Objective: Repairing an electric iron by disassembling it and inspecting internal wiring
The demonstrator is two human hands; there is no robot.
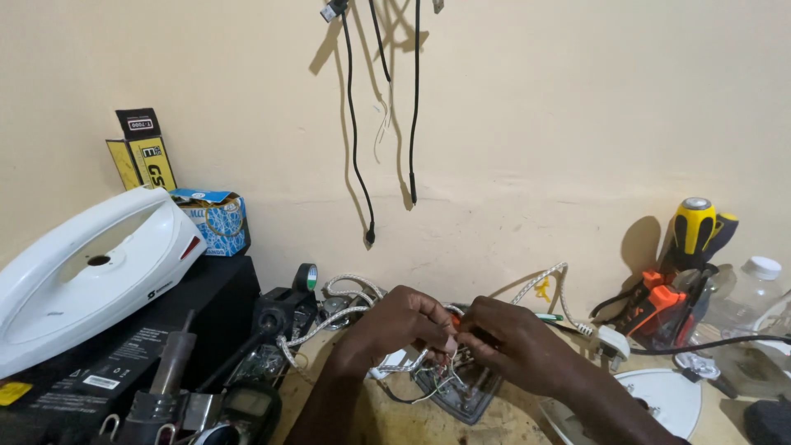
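Hands meet at lower centre — left hand point(401, 323) and right hand point(512, 339) fingers pinched shut on thin wires point(437, 381) over iron soleplate point(465, 395)

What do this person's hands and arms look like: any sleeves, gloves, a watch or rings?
Both the left hand and the right hand are bare, without gloves. The forearms are uncovered to the picture's edge, so no sleeves show. No watch, bracelet or ring is visible.

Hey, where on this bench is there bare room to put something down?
Little. One bare strip of bench top lies between the multimeter and the metal iron base, under the left hand. Another small patch sits beside the white disc. Left, the black box and tools crowd; right, screwdrivers and a bottle.
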